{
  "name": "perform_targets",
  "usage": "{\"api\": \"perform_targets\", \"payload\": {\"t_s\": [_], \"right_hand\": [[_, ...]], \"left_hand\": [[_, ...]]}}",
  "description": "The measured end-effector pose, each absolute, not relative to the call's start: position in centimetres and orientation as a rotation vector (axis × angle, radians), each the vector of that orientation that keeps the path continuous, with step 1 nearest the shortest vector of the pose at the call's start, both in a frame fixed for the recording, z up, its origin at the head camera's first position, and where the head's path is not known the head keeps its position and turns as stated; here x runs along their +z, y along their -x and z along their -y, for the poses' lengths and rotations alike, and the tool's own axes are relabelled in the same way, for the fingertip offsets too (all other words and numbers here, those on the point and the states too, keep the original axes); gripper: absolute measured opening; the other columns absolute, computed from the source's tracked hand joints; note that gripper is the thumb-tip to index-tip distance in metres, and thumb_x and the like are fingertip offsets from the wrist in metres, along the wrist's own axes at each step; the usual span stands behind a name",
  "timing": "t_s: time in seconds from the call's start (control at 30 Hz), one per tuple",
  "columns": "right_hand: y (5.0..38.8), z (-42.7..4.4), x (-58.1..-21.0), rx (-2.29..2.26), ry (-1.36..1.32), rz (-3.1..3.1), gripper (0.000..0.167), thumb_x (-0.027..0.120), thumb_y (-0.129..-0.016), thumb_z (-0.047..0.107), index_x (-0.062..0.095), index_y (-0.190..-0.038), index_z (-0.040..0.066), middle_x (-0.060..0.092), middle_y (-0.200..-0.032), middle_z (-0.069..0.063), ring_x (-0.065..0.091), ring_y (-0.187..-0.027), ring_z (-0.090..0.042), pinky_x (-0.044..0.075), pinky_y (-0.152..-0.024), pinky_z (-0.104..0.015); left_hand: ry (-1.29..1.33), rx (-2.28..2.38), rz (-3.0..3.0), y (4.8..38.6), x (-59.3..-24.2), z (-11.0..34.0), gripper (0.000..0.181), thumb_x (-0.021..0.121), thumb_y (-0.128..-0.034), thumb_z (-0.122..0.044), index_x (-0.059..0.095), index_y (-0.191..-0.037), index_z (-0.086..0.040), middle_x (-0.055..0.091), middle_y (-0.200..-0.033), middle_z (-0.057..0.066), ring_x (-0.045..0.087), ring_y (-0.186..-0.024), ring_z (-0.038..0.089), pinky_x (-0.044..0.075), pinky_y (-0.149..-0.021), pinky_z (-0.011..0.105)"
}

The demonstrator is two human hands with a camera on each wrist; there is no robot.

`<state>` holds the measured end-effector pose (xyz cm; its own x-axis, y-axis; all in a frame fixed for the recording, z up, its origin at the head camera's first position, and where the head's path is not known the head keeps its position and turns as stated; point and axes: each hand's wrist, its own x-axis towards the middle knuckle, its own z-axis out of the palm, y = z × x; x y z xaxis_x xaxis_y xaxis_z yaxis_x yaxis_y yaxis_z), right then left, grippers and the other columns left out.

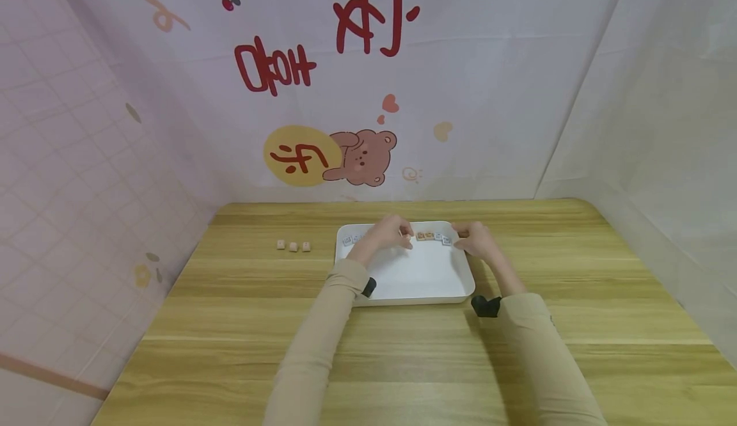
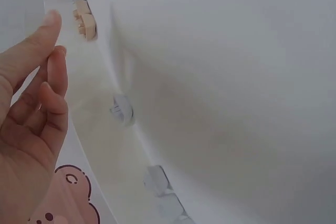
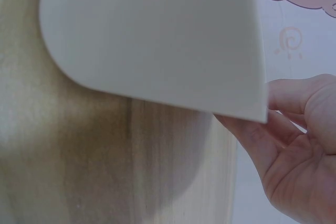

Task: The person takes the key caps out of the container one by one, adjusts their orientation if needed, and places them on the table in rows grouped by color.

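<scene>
A white tray (image 1: 426, 279) holds a row of small keycap-like pieces along its far side. Two orange pieces (image 1: 425, 236) (image 2: 85, 23) lie right of my left hand (image 1: 387, 234) (image 2: 34, 98). Its fingers are bent, thumb and forefinger apart, with no piece visibly held. A pale grey piece (image 2: 122, 109) lies beside that hand in the left wrist view, others farther along. At the tray's far right corner, my right hand (image 1: 476, 242) (image 3: 302, 140) grips the edge between thumb and fingers; its fingertips are partly hidden behind the tray wall (image 3: 157, 40) in the right wrist view.
Three small whitish pieces (image 1: 293, 246) sit in a short row on the wooden table (image 1: 230, 298), left of the tray. A printed cloth wall (image 1: 489, 93) rises behind the table's far edge, with more cloth at both sides.
</scene>
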<state>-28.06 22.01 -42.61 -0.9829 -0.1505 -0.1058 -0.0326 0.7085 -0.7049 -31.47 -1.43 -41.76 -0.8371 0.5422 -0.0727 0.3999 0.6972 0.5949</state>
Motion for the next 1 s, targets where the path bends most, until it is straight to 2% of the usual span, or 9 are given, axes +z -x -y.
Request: {"api": "perform_targets", "payload": {"t_s": [0.17,0.37,0.63,1.0], "right_hand": [[28.1,-22.0,-42.7,-1.129,0.141,-2.759,0.052,0.056,-0.085,-0.002,0.044,-0.135,-0.01,0.052,-0.13,-0.031,0.053,-0.121,-0.042,0.056,-0.086,-0.042],[28.2,-22.0,-42.9,-1.116,0.137,-2.766,0.052,0.057,-0.085,-0.002,0.044,-0.136,-0.009,0.051,-0.131,-0.03,0.053,-0.122,-0.042,0.055,-0.088,-0.042],[28.2,-22.0,-42.9,-1.116,0.126,-2.753,0.052,0.056,-0.086,-0.001,0.043,-0.136,-0.008,0.051,-0.132,-0.03,0.053,-0.122,-0.041,0.055,-0.089,-0.042],[28.0,-21.8,-42.6,-1.108,0.131,-2.758,0.052,0.056,-0.086,-0.002,0.043,-0.136,-0.01,0.051,-0.131,-0.03,0.053,-0.122,-0.042,0.054,-0.09,-0.043]], "left_hand": [[-0.77,0.926,-2.649,31.5,-41.3,2.4,0.032,0.077,-0.0786,-0.014,0.07,-0.107,-0.002,0.069,-0.105,0.01,0.06,-0.092,0.02,0.05,-0.079,0.025],[-0.717,1.021,-2.609,31.7,-40.7,4.4,0.034,0.073,-0.082,-0.011,0.068,-0.114,0.001,0.068,-0.112,0.013,0.059,-0.097,0.023,0.052,-0.082,0.03],[-0.626,1.119,-2.687,31.8,-40.5,8.2,0.031,0.074,-0.0805,-0.011,0.068,-0.109,0.001,0.067,-0.101,0.011,0.056,-0.09,0.022,0.049,-0.082,0.031],[-0.518,1.231,-2.78,31.2,-40.1,15.0,0.028,0.065,-0.0879,-0.007,0.066,-0.114,0.001,0.067,-0.11,0.018,0.062,-0.101,0.03,0.053,-0.085,0.038]]}}
